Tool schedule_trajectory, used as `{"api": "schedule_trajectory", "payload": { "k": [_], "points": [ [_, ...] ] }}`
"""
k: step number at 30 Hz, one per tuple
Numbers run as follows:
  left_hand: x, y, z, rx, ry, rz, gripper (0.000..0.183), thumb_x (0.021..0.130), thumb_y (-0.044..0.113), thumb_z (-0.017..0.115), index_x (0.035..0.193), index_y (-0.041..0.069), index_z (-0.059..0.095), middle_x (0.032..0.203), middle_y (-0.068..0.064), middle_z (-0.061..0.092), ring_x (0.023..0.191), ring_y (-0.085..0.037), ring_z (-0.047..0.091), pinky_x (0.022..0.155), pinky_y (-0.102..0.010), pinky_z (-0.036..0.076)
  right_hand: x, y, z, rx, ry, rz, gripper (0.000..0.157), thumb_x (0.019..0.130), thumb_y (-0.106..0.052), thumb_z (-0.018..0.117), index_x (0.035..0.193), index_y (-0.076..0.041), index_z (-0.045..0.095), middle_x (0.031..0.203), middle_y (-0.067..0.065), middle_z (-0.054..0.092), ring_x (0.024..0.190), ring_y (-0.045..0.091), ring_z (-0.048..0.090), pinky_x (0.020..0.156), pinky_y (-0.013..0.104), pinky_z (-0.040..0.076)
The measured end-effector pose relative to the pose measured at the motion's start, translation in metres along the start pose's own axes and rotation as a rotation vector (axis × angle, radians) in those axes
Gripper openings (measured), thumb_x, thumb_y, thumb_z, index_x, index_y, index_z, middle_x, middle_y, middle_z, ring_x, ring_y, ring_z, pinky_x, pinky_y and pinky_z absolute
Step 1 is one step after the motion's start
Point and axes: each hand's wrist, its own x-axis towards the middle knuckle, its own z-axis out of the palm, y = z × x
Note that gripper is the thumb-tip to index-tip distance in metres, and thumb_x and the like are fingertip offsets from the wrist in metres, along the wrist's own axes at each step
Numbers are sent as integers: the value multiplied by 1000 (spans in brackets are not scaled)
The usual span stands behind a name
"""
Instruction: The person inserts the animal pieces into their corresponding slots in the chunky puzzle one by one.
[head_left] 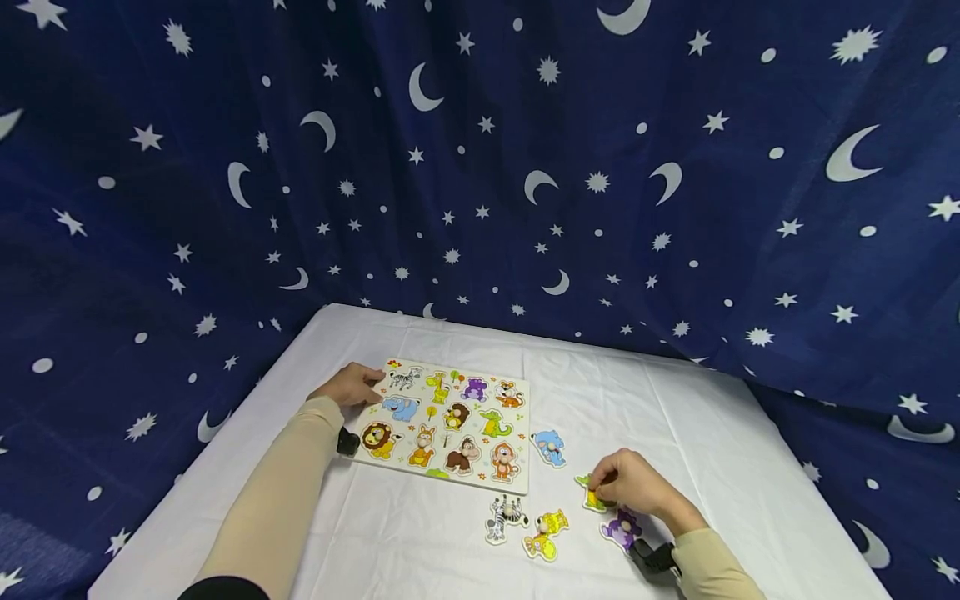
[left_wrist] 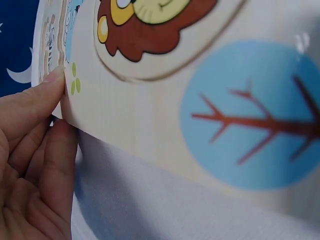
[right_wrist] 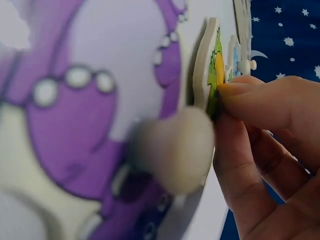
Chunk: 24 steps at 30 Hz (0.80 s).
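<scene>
- Head view, background: I have a dark-blue star-and-moon curtain (head_left: 480,200) across the upper frame.
- White tablecloth (head_left: 405,542): spans the lower frame, beneath all items below.
- Puzzle board (head_left: 523,454): lower half, mostly left of the midline. Animal pictures show across its face.
- Left hand (head_left: 348,386): at the board's left edge. I read it as gripping that edge, thumb above, fingers below.
- Right hand (head_left: 630,483): lower right. Thumb and finger pinch the crocodile piece (head_left: 592,502); I cannot confirm whether the piece is clear of the cloth.
- Other loose pieces, lower frame: elephant piece (head_left: 550,447), just beside the board's right edge; zebra piece (head_left: 498,521), below its lower right corner; giraffe piece (head_left: 553,523), near the zebra; purple hippo piece (head_left: 621,530), just below the right hand.
- Progress, by my judgement: five pieces are off the board, counting the pinched one; their matching pictures show on it. I cannot verify whether the other animals are seated pieces or print, so the remaining count is undetermined.
- Knob (right_wrist: 187,150): stands on the hippo piece, right wrist view, untouched.
</scene>
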Motion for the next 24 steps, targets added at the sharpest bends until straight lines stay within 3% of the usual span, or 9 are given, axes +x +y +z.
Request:
{"api": "schedule_trajectory", "payload": {
  "k": [10, 24],
  "points": [
    [-2, 2, 1, -1, 1, -15, 62, 88, 8, 74, 144, 0, 50, 155, -17, 43, 148, -38, 34, 120, -49, 32, 7, -7, -3, 26, 12, 52, 8, 78, 5, 73, 81, -1, 77, 83, 10, 76, 66, 4, 60, 56, 20, 51],
    [2, 3, 0, -28, -9, -60, 64, 87, 10, 76, 145, 3, 50, 157, -15, 41, 148, -37, 33, 120, -50, 33, 31, -21, 0, 21, 39, -3, 8, 79, 6, 74, 80, -2, 77, 79, 10, 76, 65, 4, 59, 58, 19, 51]
  ]
}}
